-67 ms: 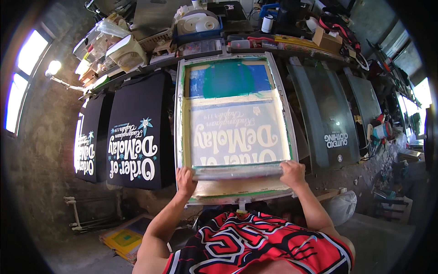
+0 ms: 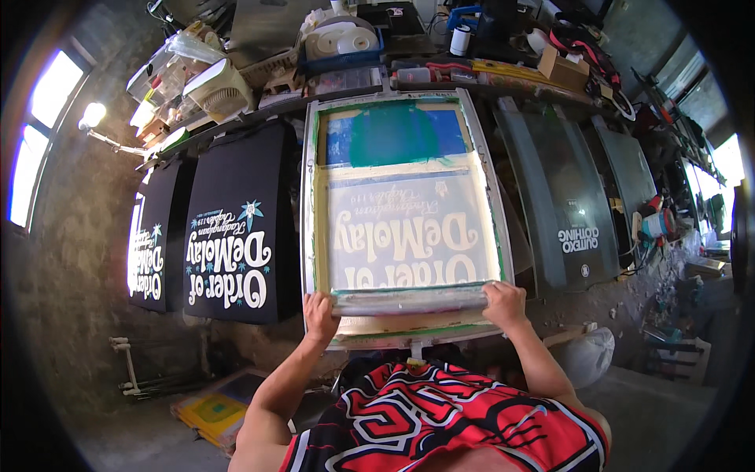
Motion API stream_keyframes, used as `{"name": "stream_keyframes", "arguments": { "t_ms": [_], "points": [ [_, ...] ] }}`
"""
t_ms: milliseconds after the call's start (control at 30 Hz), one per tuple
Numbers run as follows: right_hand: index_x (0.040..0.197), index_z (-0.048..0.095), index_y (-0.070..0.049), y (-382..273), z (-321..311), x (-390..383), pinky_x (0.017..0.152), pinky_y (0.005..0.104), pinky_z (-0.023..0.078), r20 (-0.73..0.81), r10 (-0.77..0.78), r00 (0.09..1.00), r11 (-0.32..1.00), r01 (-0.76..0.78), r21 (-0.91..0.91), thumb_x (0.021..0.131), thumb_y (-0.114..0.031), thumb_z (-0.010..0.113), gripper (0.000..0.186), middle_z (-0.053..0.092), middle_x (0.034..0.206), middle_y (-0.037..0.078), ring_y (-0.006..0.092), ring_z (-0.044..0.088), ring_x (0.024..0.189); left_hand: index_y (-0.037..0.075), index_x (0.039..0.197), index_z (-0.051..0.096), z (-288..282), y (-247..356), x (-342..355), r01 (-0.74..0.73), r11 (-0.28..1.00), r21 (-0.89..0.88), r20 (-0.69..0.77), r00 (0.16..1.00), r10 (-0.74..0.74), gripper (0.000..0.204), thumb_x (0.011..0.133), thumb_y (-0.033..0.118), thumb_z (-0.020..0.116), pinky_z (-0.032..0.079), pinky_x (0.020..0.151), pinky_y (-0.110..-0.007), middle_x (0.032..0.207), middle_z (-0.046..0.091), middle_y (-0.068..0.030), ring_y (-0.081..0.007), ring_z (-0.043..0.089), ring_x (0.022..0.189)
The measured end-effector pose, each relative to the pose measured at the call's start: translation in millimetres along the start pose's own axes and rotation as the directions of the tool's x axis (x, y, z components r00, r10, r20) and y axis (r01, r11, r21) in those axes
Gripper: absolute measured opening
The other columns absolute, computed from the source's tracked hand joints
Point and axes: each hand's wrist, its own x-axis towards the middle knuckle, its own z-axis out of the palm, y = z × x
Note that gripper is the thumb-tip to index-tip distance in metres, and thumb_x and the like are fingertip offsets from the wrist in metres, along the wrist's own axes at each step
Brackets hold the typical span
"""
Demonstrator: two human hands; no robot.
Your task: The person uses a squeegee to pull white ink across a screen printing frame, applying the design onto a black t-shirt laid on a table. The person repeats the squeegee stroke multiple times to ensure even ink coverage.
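Note:
A screen printing frame (image 2: 311,212) lies in front of me, its mesh showing pale lettering through a whitish layer and a blue and green patch at the far end. Across the near part of the mesh stretches a long squeegee (image 2: 409,301), roughly level from side to side. My left hand (image 2: 321,316) is closed round its left end, just inside the frame's left rail. The right end is gripped by my right hand (image 2: 505,304), close to the opposite rail. Most of the squeegee's blade edge is hidden from this angle.
Black shirts (image 2: 228,220) with white and teal prints lie on boards to the left. On the right are bare grey boards (image 2: 562,197). A cluttered shelf with a white fan (image 2: 220,90) and a cardboard box (image 2: 562,69) runs behind. A plastic bag (image 2: 588,358) sits low at right.
Both hands have drawn the squeegee a little nearer to my body along the mesh. The frame stays where it was.

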Motion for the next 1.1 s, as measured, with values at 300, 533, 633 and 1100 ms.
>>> {"name": "stream_keyframes", "arguments": {
  "t_ms": [300,533,633,1100],
  "points": [
    [0.068,0.061,-0.008,-6,-22,7,0.060,0.0490,0.052,0.017,-0.094,0.995,0.995,0.093,0.044,0.067,-0.004,0.063,0.004,0.065,0.071,0.011,0.0337,0.067,0.073,0.007,0.074,0.052,-31,6,-5,-0.043,0.997,0.065,-0.047,0.998,0.046,0.030,0.050,-0.002,0.067,0.041,0.073,-0.044,0.073,0.053,-0.0097,-0.0336,0.055,0.071],
    [0.078,0.066,-0.004,18,30,183,0.068,0.0500,0.053,-0.115,-0.170,0.979,0.982,0.178,0.062,0.065,0.003,0.060,0.016,0.067,0.078,0.018,0.0398,0.068,0.077,0.008,0.084,0.059,21,-94,152,-0.014,0.986,0.167,-0.143,0.989,0.038,0.025,0.063,-0.003,0.067,0.044,0.083,-0.043,0.080,0.058,-0.0093,-0.0311,0.061,0.082],
    [0.078,0.066,-0.002,35,55,256,0.069,0.0509,0.053,-0.137,-0.147,0.980,0.987,0.153,0.039,0.066,0.005,0.059,0.016,0.068,0.079,0.021,0.0418,0.068,0.079,0.008,0.086,0.061,45,-131,216,0.028,0.986,0.163,-0.115,0.993,-0.009,0.024,0.066,-0.002,0.069,0.044,0.083,-0.043,0.084,0.061,-0.0097,-0.0322,0.062,0.085],
    [0.077,0.069,-0.007,35,74,320,0.073,0.0488,0.056,0.019,-0.183,0.983,0.983,0.183,-0.030,0.070,-0.002,0.061,0.011,0.070,0.081,0.014,0.0377,0.069,0.082,0.003,0.080,0.055,67,-164,199,0.096,0.987,0.128,-0.069,0.994,-0.088,0.022,0.061,-0.004,0.065,0.047,0.075,-0.047,0.087,0.061,-0.0155,-0.0390,0.060,0.086]
  ]
}}
